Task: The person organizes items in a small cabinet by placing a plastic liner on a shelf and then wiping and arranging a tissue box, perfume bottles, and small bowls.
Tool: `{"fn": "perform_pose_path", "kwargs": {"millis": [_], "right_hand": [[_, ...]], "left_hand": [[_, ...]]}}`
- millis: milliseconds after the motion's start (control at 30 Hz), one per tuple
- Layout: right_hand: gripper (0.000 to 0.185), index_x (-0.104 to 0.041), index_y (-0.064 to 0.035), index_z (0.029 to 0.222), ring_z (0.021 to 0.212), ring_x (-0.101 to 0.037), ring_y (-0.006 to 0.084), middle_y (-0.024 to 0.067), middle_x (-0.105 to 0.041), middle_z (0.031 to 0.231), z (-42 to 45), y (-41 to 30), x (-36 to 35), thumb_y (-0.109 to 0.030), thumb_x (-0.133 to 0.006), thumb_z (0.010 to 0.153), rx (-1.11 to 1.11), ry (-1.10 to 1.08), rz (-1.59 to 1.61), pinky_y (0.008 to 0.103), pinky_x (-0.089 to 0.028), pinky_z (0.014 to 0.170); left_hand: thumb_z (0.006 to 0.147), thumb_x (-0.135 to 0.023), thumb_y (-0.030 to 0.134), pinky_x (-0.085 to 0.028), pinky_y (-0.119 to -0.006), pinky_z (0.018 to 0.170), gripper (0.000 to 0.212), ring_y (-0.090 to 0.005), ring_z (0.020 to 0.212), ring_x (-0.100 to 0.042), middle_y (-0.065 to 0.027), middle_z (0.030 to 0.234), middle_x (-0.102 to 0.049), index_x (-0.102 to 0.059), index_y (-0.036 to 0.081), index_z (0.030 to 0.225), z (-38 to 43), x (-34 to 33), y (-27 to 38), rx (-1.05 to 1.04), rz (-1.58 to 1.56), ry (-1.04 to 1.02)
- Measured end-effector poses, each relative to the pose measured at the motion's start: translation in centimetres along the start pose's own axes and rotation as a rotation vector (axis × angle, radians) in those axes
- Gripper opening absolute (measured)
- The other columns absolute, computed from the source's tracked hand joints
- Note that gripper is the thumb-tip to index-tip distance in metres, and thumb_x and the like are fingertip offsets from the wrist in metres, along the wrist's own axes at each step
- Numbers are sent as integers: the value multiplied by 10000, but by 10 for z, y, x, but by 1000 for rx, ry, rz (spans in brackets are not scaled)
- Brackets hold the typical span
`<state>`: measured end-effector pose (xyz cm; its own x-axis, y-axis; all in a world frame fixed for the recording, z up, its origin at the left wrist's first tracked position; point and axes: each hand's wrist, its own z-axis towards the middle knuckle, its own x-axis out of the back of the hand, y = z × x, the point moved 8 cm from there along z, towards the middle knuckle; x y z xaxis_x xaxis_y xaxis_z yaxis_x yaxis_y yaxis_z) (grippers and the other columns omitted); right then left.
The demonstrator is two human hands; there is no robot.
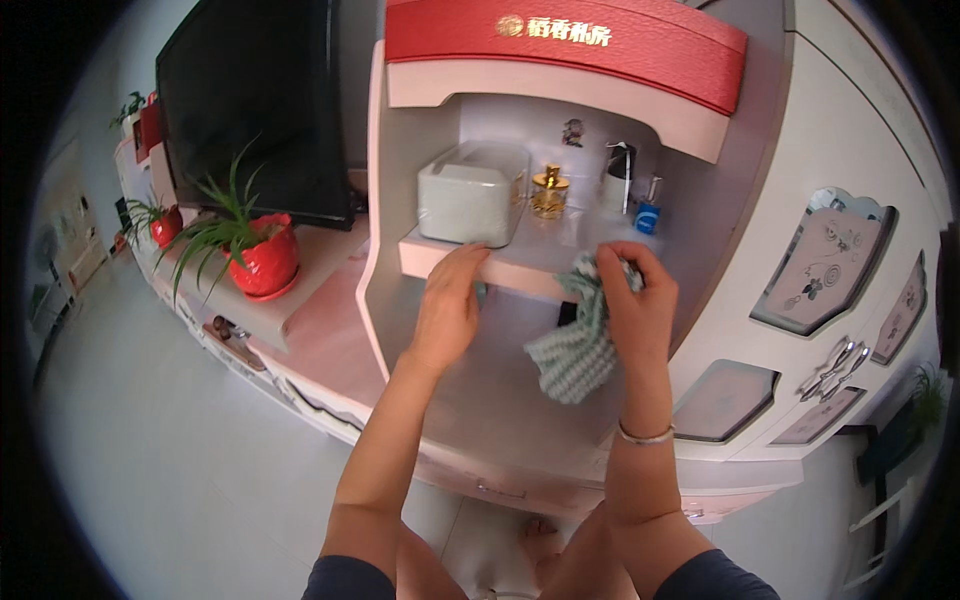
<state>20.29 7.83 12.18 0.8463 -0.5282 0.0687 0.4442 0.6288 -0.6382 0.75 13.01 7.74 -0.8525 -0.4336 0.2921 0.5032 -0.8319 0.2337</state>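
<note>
My right hand (637, 292) grips a green-and-white striped cloth (581, 356), which hangs in front of the edge of a pink shelf (517, 271). At the shelf's left part, my left hand (450, 300) has its fingertips at the front edge, just below a white box (465, 199); whether they touch the box I cannot tell. On the shelf, right of the box, stand a gold-coloured glass bottle (550, 193), a dark and white container (619, 180) and a small blue bottle (647, 214). Something dark shows beside the cloth below the shelf.
A red box (450, 31) with gold writing lies atop the shelf unit. To the left are a black television (247, 105) and spiky plants in red pots (264, 259). A white cabinet door (806, 150) with metal handles (834, 367) stands at right. Drawers lie below the lower surface.
</note>
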Motion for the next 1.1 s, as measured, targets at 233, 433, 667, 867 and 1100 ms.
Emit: {"fn": "perform_pose_path", "kwargs": {"millis": [233, 433, 667, 867, 1100], "right_hand": [[145, -594, 25, 840, 700, -501, 66, 27, -591, 728, -97, 33, -28, -107, -598, 782, -281, -584, 61, 214, -415, 639], [200, -595, 20, 862, 736, -528, 99, 62, -601, 772, -168, 63, -47, -167, -593, 791, -357, -905, -19, 247, -430, 674], [323, -532, -5, 1028, 929, -512, 167, 100, -559, 996, -203, 68, -79, -247, -575, 817, -605, -607, 413, 279, -400, 809], [362, -468, -36, 1109, 1009, -467, 214, 151, -483, 1093, -232, 67, -92, -274, -522, 842, -392, -789, 172, 304, -362, 875], [250, -564, 4, 941, 784, -495, 98, 31, -560, 821, -200, 98, -97, -223, -521, 846, -669, -697, 246, 234, -400, 715]], "left_hand": [[696, -475, -72, -378, -410, 866, 290, -323, 1002, -490, -163, 1036, -546, -542, 8, 966, -82, 29, -23, 142, 183, -265], [747, -526, 5, -422, -387, 805, 221, -340, 930, -504, -170, 990, -548, -536, -1, 968, -168, 29, -7, 317, 14, -675], [819, -568, 161, -415, -295, 816, 349, -161, 947, -515, -96, 984, -550, -450, 6, 1108, -227, 0, 56, 831, -736, -761], [790, -523, 66, -424, -258, 778, 311, -107, 899, -507, -51, 992, -547, -477, -14, 1086, -230, 0, 49, 1112, -804, -551], [860, -523, 157, -368, -221, 834, 322, -73, 937, -471, -7, 1002, -526, -454, 39, 1152, -223, -18, 46, 1100, -1083, -440]]}}
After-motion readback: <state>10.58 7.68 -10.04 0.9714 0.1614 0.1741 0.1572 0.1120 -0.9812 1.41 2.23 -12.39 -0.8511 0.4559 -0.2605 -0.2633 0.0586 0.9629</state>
